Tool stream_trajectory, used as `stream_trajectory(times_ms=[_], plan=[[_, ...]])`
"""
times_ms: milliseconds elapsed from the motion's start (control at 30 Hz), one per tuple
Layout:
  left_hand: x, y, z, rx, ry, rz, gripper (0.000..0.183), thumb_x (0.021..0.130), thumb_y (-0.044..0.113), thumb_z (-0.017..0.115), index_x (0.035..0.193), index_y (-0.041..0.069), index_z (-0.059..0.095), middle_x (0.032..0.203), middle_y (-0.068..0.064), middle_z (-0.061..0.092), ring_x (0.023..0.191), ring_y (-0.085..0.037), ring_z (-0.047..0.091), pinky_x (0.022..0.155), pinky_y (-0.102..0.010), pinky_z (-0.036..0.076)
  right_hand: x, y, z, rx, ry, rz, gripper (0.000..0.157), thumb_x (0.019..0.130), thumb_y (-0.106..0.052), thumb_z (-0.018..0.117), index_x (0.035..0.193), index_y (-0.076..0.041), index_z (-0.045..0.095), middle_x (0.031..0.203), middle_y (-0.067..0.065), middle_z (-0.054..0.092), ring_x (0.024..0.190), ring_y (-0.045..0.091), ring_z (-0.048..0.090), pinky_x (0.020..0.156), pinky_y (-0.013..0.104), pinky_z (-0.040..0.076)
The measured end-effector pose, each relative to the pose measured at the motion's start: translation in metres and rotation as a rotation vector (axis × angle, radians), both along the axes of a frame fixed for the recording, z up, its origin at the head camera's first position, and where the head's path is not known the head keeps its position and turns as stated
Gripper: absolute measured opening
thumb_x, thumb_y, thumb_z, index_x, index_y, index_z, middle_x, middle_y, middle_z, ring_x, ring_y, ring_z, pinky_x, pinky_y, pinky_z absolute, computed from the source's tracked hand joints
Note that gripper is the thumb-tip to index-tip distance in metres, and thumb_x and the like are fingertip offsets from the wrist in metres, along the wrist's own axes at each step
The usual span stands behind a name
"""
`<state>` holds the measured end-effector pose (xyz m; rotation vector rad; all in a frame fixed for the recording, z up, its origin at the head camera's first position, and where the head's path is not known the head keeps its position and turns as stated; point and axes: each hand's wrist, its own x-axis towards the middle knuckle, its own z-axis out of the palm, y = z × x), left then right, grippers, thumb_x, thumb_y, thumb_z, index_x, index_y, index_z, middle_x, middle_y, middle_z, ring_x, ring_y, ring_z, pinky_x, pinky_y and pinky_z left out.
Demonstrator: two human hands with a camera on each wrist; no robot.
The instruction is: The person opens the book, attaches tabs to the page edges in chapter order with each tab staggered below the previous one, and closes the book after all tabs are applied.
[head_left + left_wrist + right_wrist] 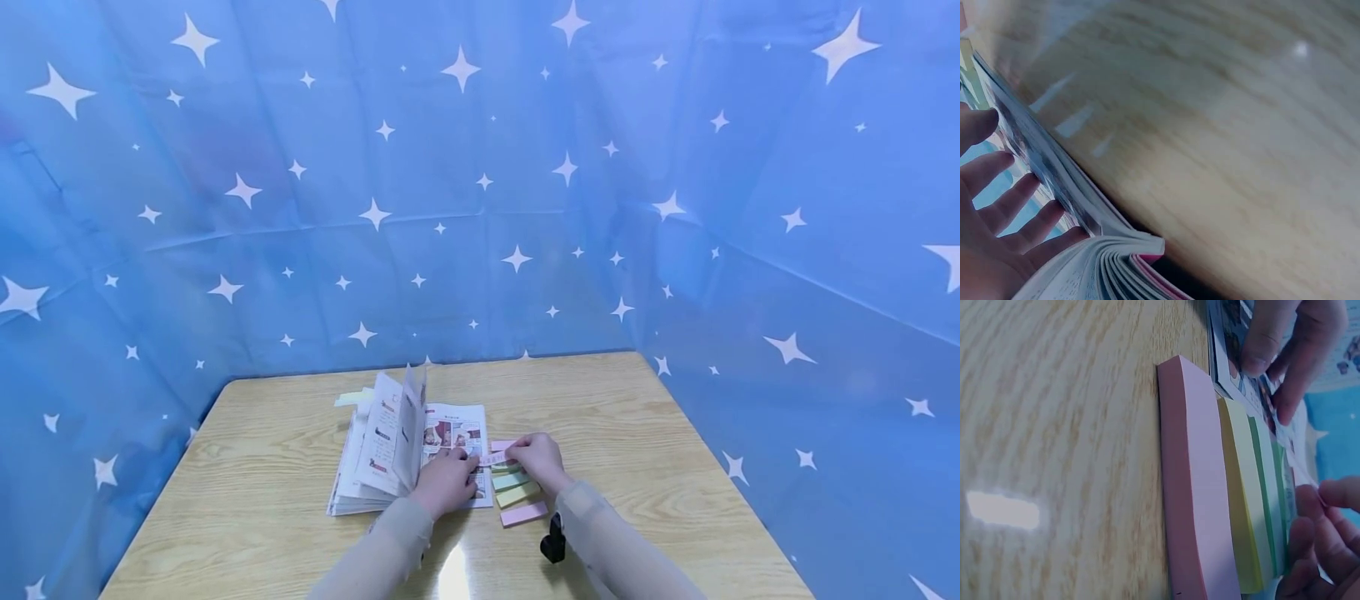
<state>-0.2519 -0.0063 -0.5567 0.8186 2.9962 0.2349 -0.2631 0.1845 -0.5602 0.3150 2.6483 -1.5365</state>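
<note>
An open book [467,414] lies on the table, several of its left pages standing up in a fan. My left hand [444,482] rests on the right page; in the left wrist view its fingers are spread and fairly straight. My right hand [538,460] pinches a narrow pinkish sticky note [491,459] between thumb and fingertips, at the right edge of that page. Below the right hand lies a row of sticky note pads: green [512,481], yellow [517,495] and pink [523,514]. Another pink pad [501,445] shows partly behind the note.
Pale yellow-green tabs [352,399] stick out from the book's left side. A small black object [553,542] is by the right wrist. The wooden table [255,467] meets a blue star-patterned curtain [450,283] at the back and sides.
</note>
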Motion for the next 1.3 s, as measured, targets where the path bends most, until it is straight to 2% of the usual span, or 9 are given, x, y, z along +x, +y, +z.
stream_trajectory(times_ms=[233,567,700,800,933,1000,1067,1200,1300], plan=[[0.001,0.002,-0.003,-0.016,0.047,-0.021,0.047,0.080,0.038,0.057,0.123,0.017,0.053,0.117,-0.010,0.051,0.104,-0.033,0.047,0.081,-0.045,0.043,-0.002,-0.001,0.004,0.023,0.008,0.007,0.010,0.071,-0.018,0.066,0.076,-0.009,0.067,0.069,0.003,0.063,0.060,0.020,0.056,0.050,0.026,0.045],[0.003,0.005,-0.003,-0.058,0.080,-0.003,0.047,0.081,0.041,0.055,0.122,0.018,0.054,0.116,-0.009,0.050,0.104,-0.035,0.045,0.077,-0.048,0.044,-0.002,-0.001,0.005,0.030,0.016,0.024,0.010,0.070,-0.016,0.067,0.077,-0.008,0.067,0.071,0.002,0.063,0.063,0.020,0.057,0.052,0.026,0.047],[0.002,0.009,-0.006,-0.088,0.110,-0.005,0.046,0.082,0.042,0.054,0.120,0.018,0.056,0.114,-0.009,0.051,0.104,-0.036,0.045,0.078,-0.049,0.043,-0.001,0.003,0.006,0.126,0.061,0.015,0.015,0.070,-0.020,0.069,0.082,-0.011,0.067,0.075,-0.002,0.060,0.064,0.015,0.053,0.056,0.026,0.044],[0.001,0.012,-0.008,-0.097,0.129,-0.003,0.042,0.082,0.040,0.054,0.117,0.017,0.058,0.111,-0.009,0.053,0.101,-0.035,0.046,0.078,-0.048,0.043,0.002,0.005,0.008,0.223,0.125,0.045,0.018,0.070,-0.022,0.069,0.084,-0.012,0.066,0.074,-0.005,0.059,0.065,0.011,0.052,0.060,0.027,0.043],[0.001,0.012,-0.009,-0.100,0.131,0.006,0.038,0.082,0.037,0.054,0.114,0.017,0.060,0.108,-0.009,0.054,0.097,-0.035,0.047,0.075,-0.046,0.043,0.012,0.004,0.011,0.348,0.247,0.146,0.011,0.070,-0.024,0.070,0.075,-0.017,0.064,0.074,-0.007,0.057,0.065,0.009,0.051,0.059,0.027,0.043],[0.001,0.011,-0.009,-0.096,0.128,0.010,0.038,0.082,0.036,0.054,0.115,0.018,0.060,0.110,-0.010,0.053,0.101,-0.037,0.046,0.078,-0.048,0.043,0.019,0.003,0.011,0.423,0.322,0.218,0.009,0.070,-0.025,0.070,0.070,-0.020,0.063,0.074,-0.009,0.056,0.065,0.008,0.050,0.058,0.026,0.042],[0.003,0.010,-0.008,-0.086,0.126,0.015,0.038,0.083,0.036,0.054,0.115,0.018,0.060,0.110,-0.010,0.053,0.103,-0.038,0.045,0.078,-0.049,0.043,0.026,0.000,0.012,0.496,0.399,0.316,0.007,0.071,-0.025,0.069,0.069,-0.021,0.064,0.075,-0.010,0.055,0.066,0.007,0.050,0.059,0.025,0.043],[0.006,0.008,-0.007,-0.100,0.136,0.020,0.036,0.082,0.035,0.054,0.114,0.019,0.060,0.113,-0.009,0.053,0.105,-0.037,0.045,0.080,-0.049,0.042,0.039,-0.009,0.011,0.623,0.532,0.570,0.007,0.075,-0.027,0.066,0.070,-0.021,0.067,0.074,-0.012,0.058,0.070,0.006,0.052,0.065,0.022,0.044],[0.007,0.008,-0.007,-0.109,0.149,0.009,0.035,0.082,0.034,0.054,0.114,0.019,0.060,0.112,-0.009,0.054,0.103,-0.037,0.046,0.080,-0.048,0.043,0.046,-0.015,0.010,0.715,0.606,0.695,0.010,0.077,-0.028,0.063,0.075,-0.019,0.068,0.082,-0.009,0.063,0.075,0.008,0.053,0.068,0.024,0.044]])
